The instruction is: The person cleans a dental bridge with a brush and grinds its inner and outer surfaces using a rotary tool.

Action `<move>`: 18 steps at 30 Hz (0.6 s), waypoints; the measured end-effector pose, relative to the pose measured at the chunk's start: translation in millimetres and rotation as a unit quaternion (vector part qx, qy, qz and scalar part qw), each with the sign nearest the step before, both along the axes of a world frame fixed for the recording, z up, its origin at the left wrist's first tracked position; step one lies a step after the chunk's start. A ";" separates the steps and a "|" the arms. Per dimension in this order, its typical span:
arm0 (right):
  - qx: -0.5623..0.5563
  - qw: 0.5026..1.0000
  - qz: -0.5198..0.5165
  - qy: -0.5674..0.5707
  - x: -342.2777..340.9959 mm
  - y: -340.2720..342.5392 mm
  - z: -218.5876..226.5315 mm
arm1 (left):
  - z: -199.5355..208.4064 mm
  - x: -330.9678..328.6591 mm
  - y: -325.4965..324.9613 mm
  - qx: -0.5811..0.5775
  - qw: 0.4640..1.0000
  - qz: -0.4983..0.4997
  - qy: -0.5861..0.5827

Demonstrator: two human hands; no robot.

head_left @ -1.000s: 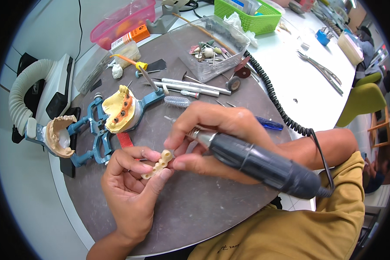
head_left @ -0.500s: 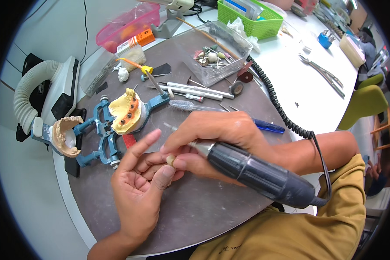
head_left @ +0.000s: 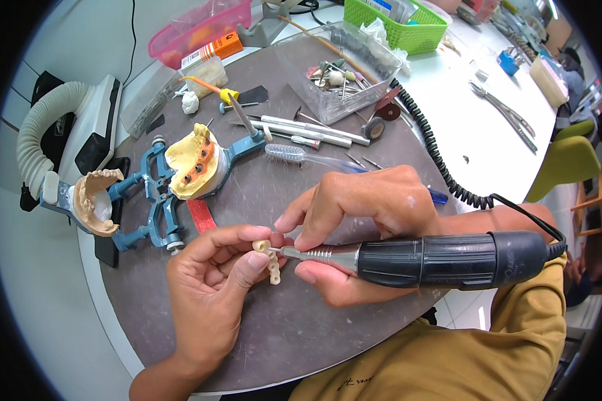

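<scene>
Between the thumb and fingertips of my left hand [head_left: 214, 281] is a cream dental bridge [head_left: 273, 269], a short row of tooth-shaped units with holes, hanging down past the thumb. My right hand [head_left: 368, 214] is closed around a black and silver dental handpiece [head_left: 425, 260], which lies nearly level. Its thin tip meets the bridge's upper unit; whether it is inside a hole I cannot tell. Beyond my hands a blue articulator [head_left: 160, 194] lies opened out, bearing a yellow dental model [head_left: 187, 157] with orange gum and dark posts, and a beige tooth model [head_left: 93, 197].
Behind are metal instruments [head_left: 308, 130], a clear-handled brush [head_left: 314, 159] and a clear box [head_left: 294, 73] of burs. A coiled black cord [head_left: 435, 157] runs along the right to the handpiece. At left stands a ribbed white hose [head_left: 37, 127]. Pliers [head_left: 505, 113] lie on the white table.
The handpiece has swung nearly level, and its tip has come to the bridge. My left index finger has curled in, and more of the bridge shows.
</scene>
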State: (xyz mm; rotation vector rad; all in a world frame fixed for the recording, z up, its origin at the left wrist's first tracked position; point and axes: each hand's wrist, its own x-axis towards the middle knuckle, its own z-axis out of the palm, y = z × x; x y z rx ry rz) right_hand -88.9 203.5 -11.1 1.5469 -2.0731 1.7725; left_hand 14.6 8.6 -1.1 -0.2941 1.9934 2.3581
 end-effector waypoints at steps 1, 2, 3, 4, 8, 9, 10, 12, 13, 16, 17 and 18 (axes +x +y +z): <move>0.006 1.000 -0.001 0.004 -0.2 0.2 -0.9 | -0.4 0.1 -0.5 0.001 1.000 0.000 -0.004; 0.011 1.000 -0.002 0.008 -0.1 0.1 -1.4 | -0.9 0.3 -1.0 -0.001 1.000 0.000 -0.004; 0.014 1.000 -0.001 0.004 0.0 -0.3 -2.0 | -1.4 0.6 -1.4 -0.002 1.000 -0.001 -0.003; 0.017 1.000 -0.001 0.000 0.1 -0.9 -2.6 | -2.0 0.9 -1.7 -0.003 1.000 -0.001 -0.003; 0.026 0.999 0.002 -0.019 0.3 -3.0 -2.8 | -1.9 -0.1 -1.5 -0.006 1.000 -0.003 0.002; 0.028 0.999 0.003 -0.022 0.6 -2.7 -2.0 | -1.9 -0.4 -1.3 -0.006 1.000 -0.005 0.002; 0.030 0.999 0.004 -0.025 0.8 -2.2 -1.0 | -1.9 -0.7 -1.0 -0.006 1.000 -0.007 0.003; 0.029 0.999 0.009 -0.032 0.4 -4.2 -3.3 | -2.4 -0.6 -1.9 -0.009 1.000 -0.008 0.000; 0.028 0.999 0.011 -0.035 0.1 -5.5 -5.2 | -2.6 -0.6 -2.0 -0.010 1.000 -0.009 -0.001; 0.017 0.999 0.009 -0.038 1.6 -6.6 -5.3 | -2.2 -0.1 -0.9 -0.010 1.000 -0.006 -0.001; 0.012 0.999 0.006 -0.038 1.9 -6.0 -4.3 | -1.8 -0.8 -0.4 -0.010 1.000 -0.008 -0.002; 0.018 0.999 0.005 -0.039 2.1 -5.8 -3.6 | -1.4 -1.4 -0.3 -0.011 1.000 -0.011 -0.003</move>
